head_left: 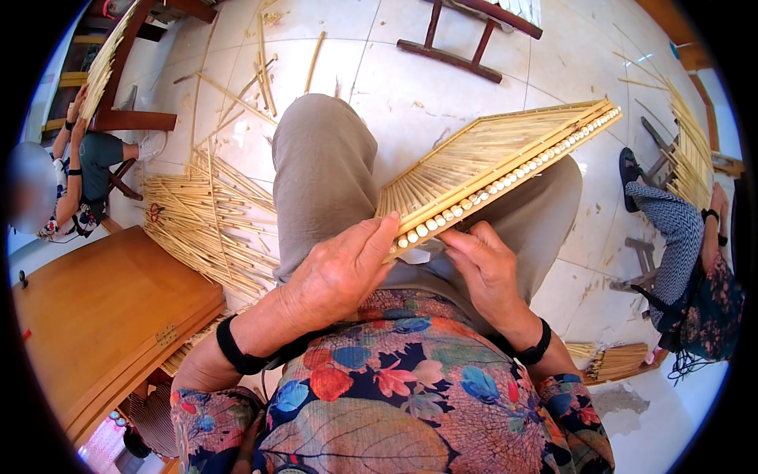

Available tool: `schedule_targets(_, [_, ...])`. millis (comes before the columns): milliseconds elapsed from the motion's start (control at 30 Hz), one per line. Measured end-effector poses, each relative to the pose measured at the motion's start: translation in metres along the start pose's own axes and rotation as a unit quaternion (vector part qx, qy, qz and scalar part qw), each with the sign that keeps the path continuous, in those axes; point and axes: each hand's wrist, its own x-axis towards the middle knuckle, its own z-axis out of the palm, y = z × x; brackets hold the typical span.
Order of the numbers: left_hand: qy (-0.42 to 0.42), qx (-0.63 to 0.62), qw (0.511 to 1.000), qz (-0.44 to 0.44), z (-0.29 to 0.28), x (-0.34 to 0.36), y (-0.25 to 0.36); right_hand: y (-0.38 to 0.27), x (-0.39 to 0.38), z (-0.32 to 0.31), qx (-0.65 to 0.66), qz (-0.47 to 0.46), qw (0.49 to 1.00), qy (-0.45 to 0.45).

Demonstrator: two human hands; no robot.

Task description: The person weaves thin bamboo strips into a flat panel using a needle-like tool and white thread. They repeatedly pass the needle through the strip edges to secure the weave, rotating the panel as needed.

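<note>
A flat panel of straw-coloured plant stalks (474,152) rests tilted across my lap, its row of pale cut stalk ends running along the edge nearest me. My left hand (343,265) is closed on the near left corner, thumb lying on top of the edge strip. On the underside of the same edge, my right hand (483,265) has curled fingers, with thumb and forefinger pinched against the panel. Whether it also holds something small there is hidden. A small white patch shows below the edge between my hands; I cannot make out what it is.
Loose stalks (209,213) lie piled on the tiled floor at the left, beside a wooden cabinet (110,316). A dark wooden stool (466,39) stands ahead. One person (95,170) sits at far left, another (687,253) at far right, both handling stalks.
</note>
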Motion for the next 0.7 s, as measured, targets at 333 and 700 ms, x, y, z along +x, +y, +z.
schedule_targets(333, [-0.012,0.005,1.000,0.003,-0.0015,0.0018,-0.0001,-0.0007,-0.0010,0.0027,-0.002,-0.006,1.000,0.021])
schedule_targets(700, [0.048,0.054,0.997,-0.011,-0.0004,0.0030,0.0049,0.0020,0.0041,0.0048,0.013,-0.003,1.000,0.018])
